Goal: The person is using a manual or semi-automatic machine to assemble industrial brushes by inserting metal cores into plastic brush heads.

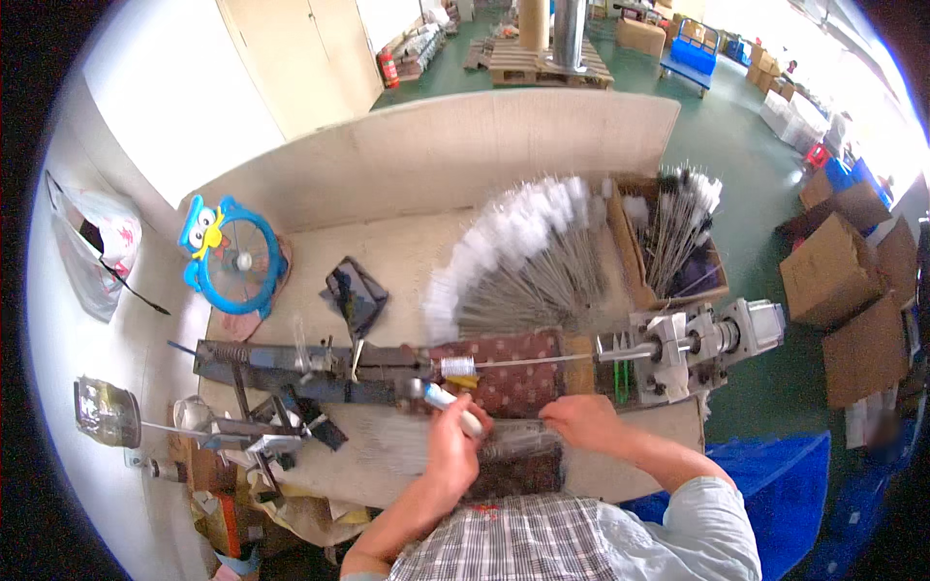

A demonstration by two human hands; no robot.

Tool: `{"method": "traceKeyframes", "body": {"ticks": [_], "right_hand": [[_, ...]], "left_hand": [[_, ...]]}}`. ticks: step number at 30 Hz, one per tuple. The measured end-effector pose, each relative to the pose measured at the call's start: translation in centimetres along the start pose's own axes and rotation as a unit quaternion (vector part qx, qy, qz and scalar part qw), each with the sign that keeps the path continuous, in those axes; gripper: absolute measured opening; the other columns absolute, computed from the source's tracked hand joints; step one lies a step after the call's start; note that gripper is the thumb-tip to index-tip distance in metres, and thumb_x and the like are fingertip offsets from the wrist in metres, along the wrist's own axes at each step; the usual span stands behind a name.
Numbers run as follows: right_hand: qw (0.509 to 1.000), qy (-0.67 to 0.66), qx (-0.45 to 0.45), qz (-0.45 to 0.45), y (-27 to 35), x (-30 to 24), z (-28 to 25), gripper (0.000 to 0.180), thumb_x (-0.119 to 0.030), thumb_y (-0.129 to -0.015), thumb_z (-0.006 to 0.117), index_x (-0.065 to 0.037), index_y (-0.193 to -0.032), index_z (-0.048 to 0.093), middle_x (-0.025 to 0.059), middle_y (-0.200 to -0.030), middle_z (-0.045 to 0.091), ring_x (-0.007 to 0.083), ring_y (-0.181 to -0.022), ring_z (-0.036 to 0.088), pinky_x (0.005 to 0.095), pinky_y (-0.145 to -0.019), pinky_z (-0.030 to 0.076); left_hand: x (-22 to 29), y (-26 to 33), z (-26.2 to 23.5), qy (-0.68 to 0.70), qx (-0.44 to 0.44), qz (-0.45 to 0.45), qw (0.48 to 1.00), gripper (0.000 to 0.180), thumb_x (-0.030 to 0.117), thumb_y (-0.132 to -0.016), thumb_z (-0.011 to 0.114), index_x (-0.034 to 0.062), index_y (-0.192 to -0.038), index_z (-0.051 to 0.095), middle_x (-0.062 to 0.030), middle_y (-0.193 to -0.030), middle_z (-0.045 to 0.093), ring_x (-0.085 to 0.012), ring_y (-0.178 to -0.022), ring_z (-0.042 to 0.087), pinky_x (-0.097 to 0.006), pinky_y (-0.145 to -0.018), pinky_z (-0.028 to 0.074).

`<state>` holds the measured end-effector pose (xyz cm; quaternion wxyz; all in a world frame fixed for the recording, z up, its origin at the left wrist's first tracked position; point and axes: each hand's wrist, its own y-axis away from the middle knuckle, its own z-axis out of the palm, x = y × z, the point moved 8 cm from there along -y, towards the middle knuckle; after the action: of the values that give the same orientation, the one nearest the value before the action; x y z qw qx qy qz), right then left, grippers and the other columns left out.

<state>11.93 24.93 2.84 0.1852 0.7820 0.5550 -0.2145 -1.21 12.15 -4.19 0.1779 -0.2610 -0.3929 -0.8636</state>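
Observation:
My left hand is closed around a small white tube-shaped item with a blue band near its upper end. Just beyond that tip, a white cylindrical piece sits at the end of a thin metal rod, which runs right into a metal clamping machine. Under the rod lies a dark red dotted cloth. My right hand is closed, its fingertips pinched near the right end of some blurred, pale thin strands; what it grips is too small to tell.
White-tipped wire brushes fan out behind the rod, beside a cardboard box of more brushes. A blue cartoon-shaped fan and a dark phone-like object are at left. A low board edges the table's back.

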Motion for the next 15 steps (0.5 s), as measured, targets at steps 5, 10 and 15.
{"method": "traceKeyframes", "body": {"ticks": [5,10,15], "right_hand": [[0.998,0.059,0.007,-0.023,0.9,1.0,-1.1,0.016,-0.012,-0.074,0.056,-0.01,-0.089,0.06,0.0101,-0.076,0.06,0.03,-0.075,0.062,0.0428,-0.062,0.05],[0.995,0.077,0.014,-0.063,0.3,-0.9,-2.4,0.019,-0.009,-0.072,0.056,-0.009,-0.091,0.06,0.0093,-0.078,0.059,0.0298,-0.077,0.061,0.0413,-0.065,0.049],[0.997,0.069,-0.001,-0.035,-0.1,-1.0,-3.3,0.023,-0.009,-0.073,0.056,-0.007,-0.096,0.058,0.0094,-0.08,0.058,0.0302,-0.079,0.061,0.0405,-0.066,0.049]], "left_hand": [[9.5,7.8,8.4,0.385,-0.15,-0.102,0.905,0.032,0.039,-0.092,0.047,0.0085,-0.089,0.054,0.002,-0.055,0.039,-0.009,-0.044,0.039,-0.026,-0.047,0.04],[7.1,7.7,2.5,0.133,-0.078,0.034,0.987,0.047,0.043,-0.094,0.037,0.0023,-0.085,0.06,-0.004,-0.059,0.055,-0.0139,-0.046,0.044,-0.034,-0.053,0.045],[4.5,6.7,9.4,-0.268,-0.241,0.064,0.931,0.024,0.023,-0.092,0.05,0.0012,-0.093,0.059,-0.008,-0.081,0.061,-0.0154,-0.061,0.055,-0.032,-0.06,0.049]]}}
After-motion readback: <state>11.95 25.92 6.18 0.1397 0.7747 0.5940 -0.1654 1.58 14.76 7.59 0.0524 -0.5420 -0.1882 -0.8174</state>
